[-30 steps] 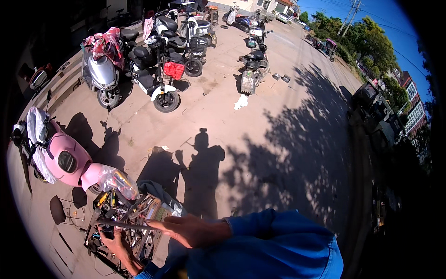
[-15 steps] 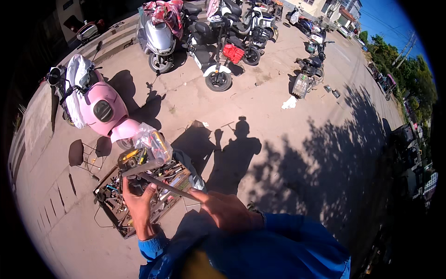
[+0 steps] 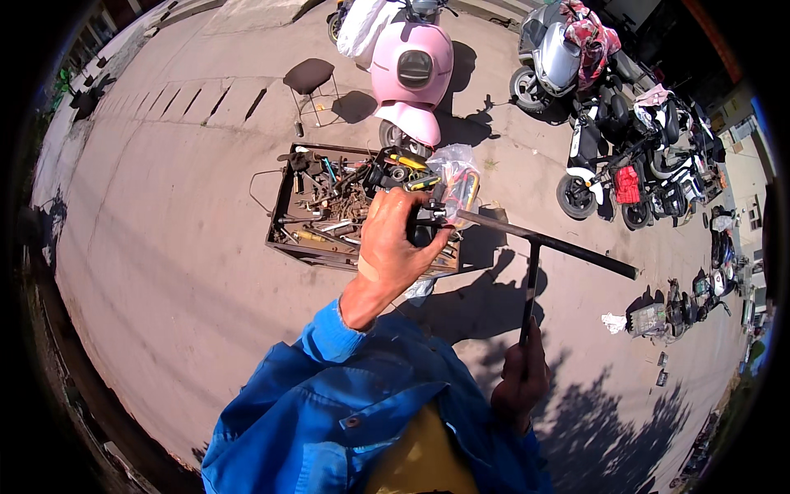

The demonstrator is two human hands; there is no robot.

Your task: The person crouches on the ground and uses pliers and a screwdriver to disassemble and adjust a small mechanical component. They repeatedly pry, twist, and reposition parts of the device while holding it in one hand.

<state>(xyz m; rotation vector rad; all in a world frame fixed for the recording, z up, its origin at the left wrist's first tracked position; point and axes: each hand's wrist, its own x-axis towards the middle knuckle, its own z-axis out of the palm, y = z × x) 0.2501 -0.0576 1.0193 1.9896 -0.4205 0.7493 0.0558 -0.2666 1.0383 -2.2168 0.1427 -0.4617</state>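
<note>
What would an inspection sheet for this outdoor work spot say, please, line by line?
Surface: pale paved ground with tree shadow at lower right.
Job's things: T-shaped bar; tool tray.
Clutter: hand tools jumbled in the tray; a clear plastic bag at its far right corner.
Hands: right hand grips the bar's stem; left hand curls near one crossbar end, its hold unclear.
Cables: nothing seen.
Surroundings: pink scooter, silver scooter, dark-seated stool.

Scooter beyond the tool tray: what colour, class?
The scooter is pink, best seen in the head view.
</note>
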